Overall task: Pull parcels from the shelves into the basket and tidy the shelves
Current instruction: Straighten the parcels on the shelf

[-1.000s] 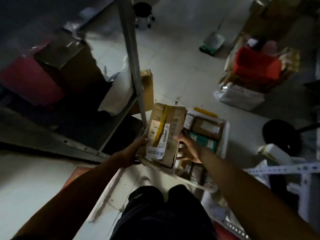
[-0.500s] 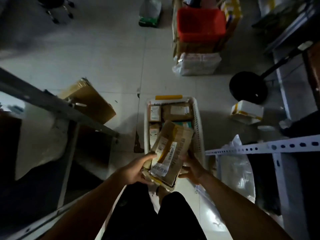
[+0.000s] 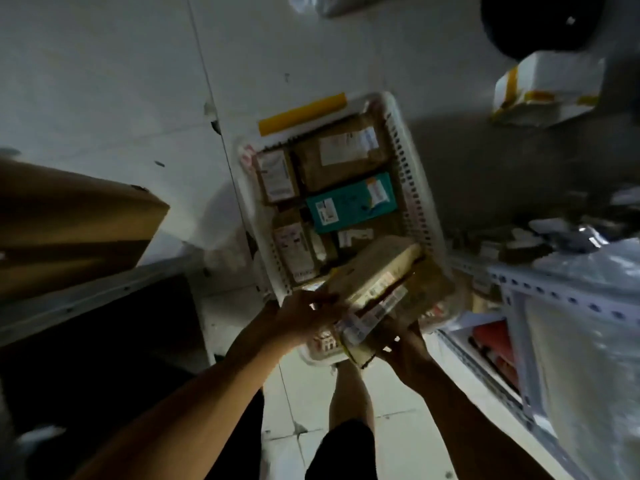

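Dim room, low light throughout. Pale tiled floor [image 3: 121,81] with dark grout lines and a few small dark specks. White perforated metal shelf frame [image 3: 554,292] at right, its upright and rail full of punched holes; crinkled clear plastic sheeting [image 3: 588,323] bunched on it, something red [image 3: 491,344] on a lower level, too dark to identify. Grey metal shelf rail [image 3: 97,292] at left with deep shadow underneath. Round black base [image 3: 540,22] on the floor at top right, partly cut off by the frame edge. Picture blurred at the edges.
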Action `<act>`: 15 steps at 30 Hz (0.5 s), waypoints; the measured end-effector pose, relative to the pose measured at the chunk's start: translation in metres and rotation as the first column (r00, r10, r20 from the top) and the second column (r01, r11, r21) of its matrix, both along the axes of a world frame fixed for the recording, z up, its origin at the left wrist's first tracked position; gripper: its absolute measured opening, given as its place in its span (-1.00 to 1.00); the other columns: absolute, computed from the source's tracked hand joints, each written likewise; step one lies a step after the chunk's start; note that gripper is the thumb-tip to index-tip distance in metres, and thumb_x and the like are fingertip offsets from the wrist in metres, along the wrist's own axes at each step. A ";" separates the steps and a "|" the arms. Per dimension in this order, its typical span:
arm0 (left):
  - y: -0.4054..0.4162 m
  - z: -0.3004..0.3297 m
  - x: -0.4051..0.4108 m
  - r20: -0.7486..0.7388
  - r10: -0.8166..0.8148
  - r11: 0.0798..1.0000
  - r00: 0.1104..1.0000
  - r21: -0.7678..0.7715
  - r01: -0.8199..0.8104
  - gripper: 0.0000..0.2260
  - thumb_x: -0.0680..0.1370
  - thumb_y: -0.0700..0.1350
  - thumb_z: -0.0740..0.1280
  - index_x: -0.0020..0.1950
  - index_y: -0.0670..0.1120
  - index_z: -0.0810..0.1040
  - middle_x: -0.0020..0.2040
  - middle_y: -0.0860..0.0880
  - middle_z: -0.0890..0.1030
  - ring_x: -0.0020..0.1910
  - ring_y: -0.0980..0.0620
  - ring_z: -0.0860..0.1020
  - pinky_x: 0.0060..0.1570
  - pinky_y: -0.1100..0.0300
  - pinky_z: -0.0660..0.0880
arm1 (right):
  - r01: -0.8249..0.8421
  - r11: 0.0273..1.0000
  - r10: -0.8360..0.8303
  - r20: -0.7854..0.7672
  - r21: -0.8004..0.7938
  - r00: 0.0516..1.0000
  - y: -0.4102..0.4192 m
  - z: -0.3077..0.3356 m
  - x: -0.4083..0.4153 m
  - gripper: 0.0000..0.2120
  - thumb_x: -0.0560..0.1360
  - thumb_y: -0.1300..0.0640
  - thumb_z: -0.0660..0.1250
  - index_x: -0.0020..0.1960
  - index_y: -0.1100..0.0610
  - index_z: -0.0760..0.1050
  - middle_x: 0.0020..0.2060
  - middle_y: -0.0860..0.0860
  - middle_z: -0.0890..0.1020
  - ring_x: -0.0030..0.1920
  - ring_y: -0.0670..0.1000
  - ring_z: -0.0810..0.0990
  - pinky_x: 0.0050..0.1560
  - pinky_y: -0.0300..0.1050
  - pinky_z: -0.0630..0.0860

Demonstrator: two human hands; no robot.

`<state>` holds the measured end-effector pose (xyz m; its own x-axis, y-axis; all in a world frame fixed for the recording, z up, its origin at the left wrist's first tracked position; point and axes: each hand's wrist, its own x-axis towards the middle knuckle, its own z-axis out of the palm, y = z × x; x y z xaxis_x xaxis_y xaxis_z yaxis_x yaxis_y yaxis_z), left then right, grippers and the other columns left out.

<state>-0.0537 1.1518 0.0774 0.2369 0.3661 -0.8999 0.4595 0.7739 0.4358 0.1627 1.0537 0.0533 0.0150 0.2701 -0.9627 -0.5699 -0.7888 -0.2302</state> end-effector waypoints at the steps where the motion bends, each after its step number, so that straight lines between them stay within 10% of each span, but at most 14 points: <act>1: 0.005 -0.022 -0.001 -0.022 -0.058 0.998 0.998 0.035 0.059 -0.74 0.47 0.11 0.53 0.12 0.11 0.71 -0.06 0.19 0.69 0.02 0.21 0.63 -0.08 0.45 0.50 | 0.000 1.000 -0.001 0.018 0.013 1.000 0.006 -0.015 -0.003 -0.20 0.33 0.07 0.56 0.48 -0.10 0.30 0.15 0.14 0.69 0.14 0.27 0.67 -0.02 0.27 0.65; 6: 0.050 -0.099 0.004 -0.082 -0.235 0.964 0.968 0.110 0.243 -0.74 0.56 0.08 0.44 0.25 0.15 0.63 -0.03 0.12 0.66 -0.14 0.19 0.57 -0.16 0.32 0.49 | 0.017 0.998 -0.021 0.065 0.064 0.998 0.037 -0.081 -0.009 0.13 -0.02 -0.15 0.76 0.45 -0.09 0.32 0.24 0.15 0.64 0.20 0.28 0.64 -0.04 0.27 0.66; 15: 0.107 -0.165 0.046 -0.103 -0.339 0.907 0.935 0.227 0.354 -0.89 0.63 0.06 0.34 -0.01 0.08 0.63 -0.20 0.07 0.62 -0.27 0.17 0.59 -0.38 0.41 0.44 | -0.005 0.991 -0.002 0.053 0.136 0.999 0.073 -0.146 0.024 -0.45 0.58 0.13 0.40 0.50 0.03 0.27 0.33 0.20 0.57 0.22 0.29 0.63 0.16 0.37 0.58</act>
